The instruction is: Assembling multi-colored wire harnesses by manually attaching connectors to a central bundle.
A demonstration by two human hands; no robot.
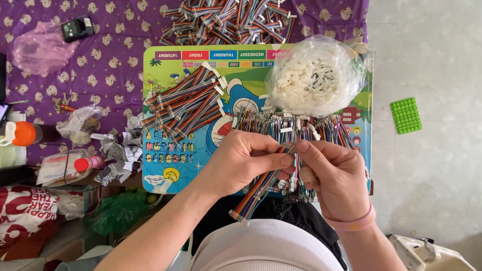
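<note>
My left hand (246,160) pinches a flat rainbow ribbon cable (253,194) that runs down and to the left toward my lap. My right hand (334,175) meets it at the cable's upper end, fingers closed on the same cable's wire tips. Both hands hover over the near edge of a colourful cartoon board (165,70). Just beyond them lies a row of loose multicoloured wires (296,125). A pile of finished ribbon cables (186,103) with white connectors rests on the board's left part.
A clear plastic bag of white connectors (316,75) sits on the board's right. More ribbon cables (231,20) are heaped on the purple cloth behind. A green mat (405,115) lies on the floor at right. Bags, bottles and paper scraps crowd the left side.
</note>
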